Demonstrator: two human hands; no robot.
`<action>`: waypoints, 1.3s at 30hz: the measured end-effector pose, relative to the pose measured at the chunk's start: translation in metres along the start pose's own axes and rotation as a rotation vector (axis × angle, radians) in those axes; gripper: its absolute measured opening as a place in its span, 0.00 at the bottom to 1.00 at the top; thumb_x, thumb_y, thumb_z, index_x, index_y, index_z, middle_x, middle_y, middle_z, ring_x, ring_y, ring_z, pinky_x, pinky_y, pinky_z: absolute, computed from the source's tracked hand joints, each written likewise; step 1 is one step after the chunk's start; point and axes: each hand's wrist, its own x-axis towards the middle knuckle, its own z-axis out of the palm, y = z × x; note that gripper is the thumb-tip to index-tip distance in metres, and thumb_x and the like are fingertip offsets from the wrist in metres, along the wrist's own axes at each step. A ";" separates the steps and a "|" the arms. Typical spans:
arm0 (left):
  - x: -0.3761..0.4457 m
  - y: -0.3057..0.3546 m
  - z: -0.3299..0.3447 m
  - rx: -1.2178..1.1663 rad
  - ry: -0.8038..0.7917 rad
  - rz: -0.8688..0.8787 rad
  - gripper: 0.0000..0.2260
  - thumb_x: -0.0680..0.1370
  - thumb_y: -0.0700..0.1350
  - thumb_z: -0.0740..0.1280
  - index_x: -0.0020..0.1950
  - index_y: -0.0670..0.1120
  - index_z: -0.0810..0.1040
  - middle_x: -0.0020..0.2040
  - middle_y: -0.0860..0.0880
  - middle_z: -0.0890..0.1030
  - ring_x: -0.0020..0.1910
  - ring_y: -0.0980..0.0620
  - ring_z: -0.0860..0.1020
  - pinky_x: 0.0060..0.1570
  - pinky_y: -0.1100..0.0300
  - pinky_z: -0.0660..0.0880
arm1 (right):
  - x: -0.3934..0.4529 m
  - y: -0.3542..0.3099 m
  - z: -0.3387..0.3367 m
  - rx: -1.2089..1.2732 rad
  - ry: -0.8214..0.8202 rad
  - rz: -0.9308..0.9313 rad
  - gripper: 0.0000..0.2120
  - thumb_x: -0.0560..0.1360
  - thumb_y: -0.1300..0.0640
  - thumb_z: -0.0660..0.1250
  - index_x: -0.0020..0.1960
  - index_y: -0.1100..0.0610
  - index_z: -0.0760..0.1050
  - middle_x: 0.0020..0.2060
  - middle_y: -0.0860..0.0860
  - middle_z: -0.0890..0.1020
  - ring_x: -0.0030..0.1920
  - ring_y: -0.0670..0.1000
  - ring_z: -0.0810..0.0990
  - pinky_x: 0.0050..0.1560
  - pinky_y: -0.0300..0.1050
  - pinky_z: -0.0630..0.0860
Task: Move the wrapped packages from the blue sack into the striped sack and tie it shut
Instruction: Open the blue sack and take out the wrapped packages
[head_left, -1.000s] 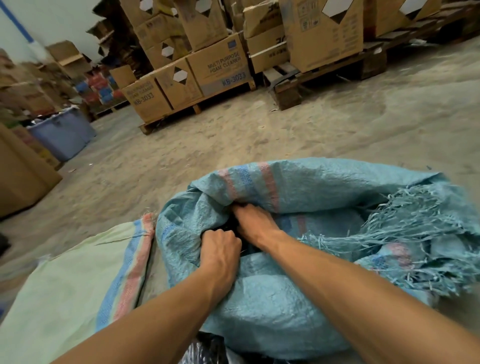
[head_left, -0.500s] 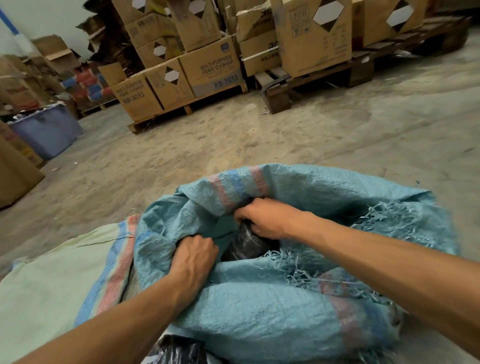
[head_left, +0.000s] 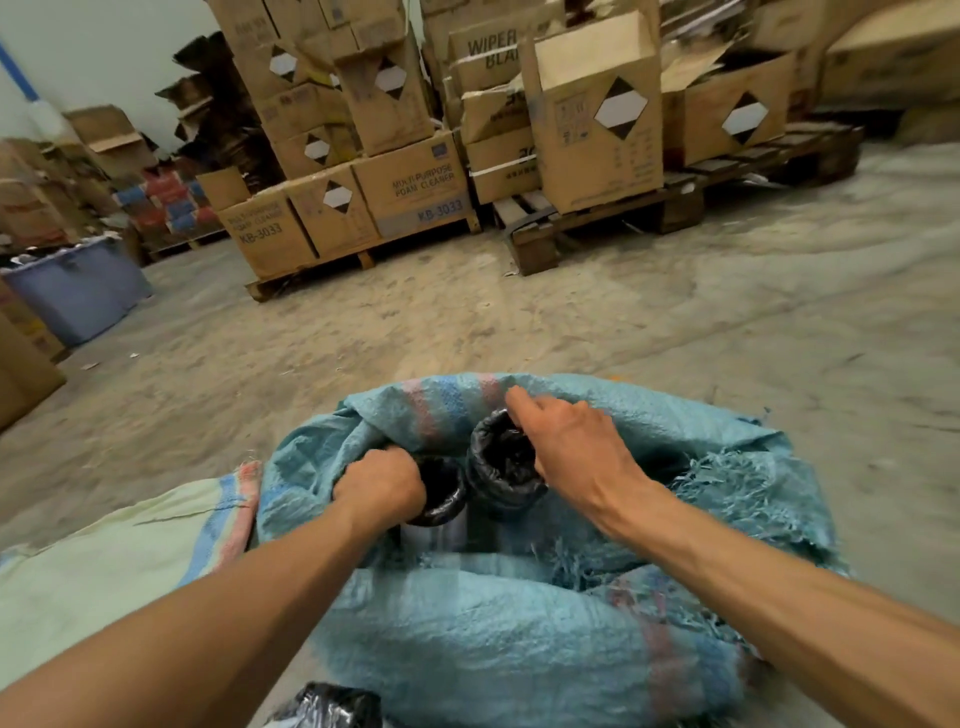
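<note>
The blue woven sack (head_left: 519, 639) lies on the floor in front of me with its frayed mouth open. Two packages wrapped in black plastic stand up out of the mouth. My left hand (head_left: 382, 486) grips the left package (head_left: 441, 493). My right hand (head_left: 566, 447) holds the right package (head_left: 501, 460), fingers over its top. The pale green striped sack (head_left: 119, 561) lies flat to the left, touching the blue sack. Another black-wrapped package (head_left: 332, 706) shows at the bottom edge.
Bare concrete floor (head_left: 727, 338) spreads ahead and to the right. Pallets stacked with cardboard boxes (head_left: 415, 192) line the back. A grey-blue plastic tub (head_left: 78, 286) and a brown box (head_left: 21, 374) stand at the left.
Both hands have lifted out of the sack's mouth, each bringing a black-wrapped package into view. The sack's edge has dropped lower around them.
</note>
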 end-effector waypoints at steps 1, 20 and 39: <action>0.001 0.003 -0.005 -0.091 -0.071 -0.007 0.07 0.80 0.41 0.59 0.50 0.39 0.74 0.54 0.42 0.79 0.54 0.42 0.80 0.48 0.54 0.75 | 0.003 0.005 -0.007 0.001 0.012 0.021 0.23 0.63 0.75 0.64 0.53 0.56 0.67 0.26 0.49 0.63 0.23 0.54 0.61 0.25 0.44 0.57; -0.085 -0.041 -0.073 -0.893 0.078 -0.076 0.13 0.77 0.36 0.57 0.43 0.31 0.79 0.33 0.35 0.83 0.27 0.42 0.82 0.27 0.53 0.81 | 0.024 0.011 -0.118 0.354 0.012 0.366 0.12 0.75 0.62 0.61 0.56 0.52 0.75 0.39 0.55 0.82 0.41 0.59 0.81 0.43 0.56 0.80; -0.280 -0.092 -0.067 -0.246 -0.036 0.662 0.08 0.81 0.44 0.60 0.42 0.48 0.70 0.36 0.49 0.76 0.29 0.58 0.75 0.31 0.65 0.69 | -0.135 -0.053 -0.240 0.302 -0.770 -0.071 0.08 0.79 0.61 0.64 0.57 0.54 0.78 0.42 0.51 0.80 0.36 0.44 0.77 0.36 0.37 0.74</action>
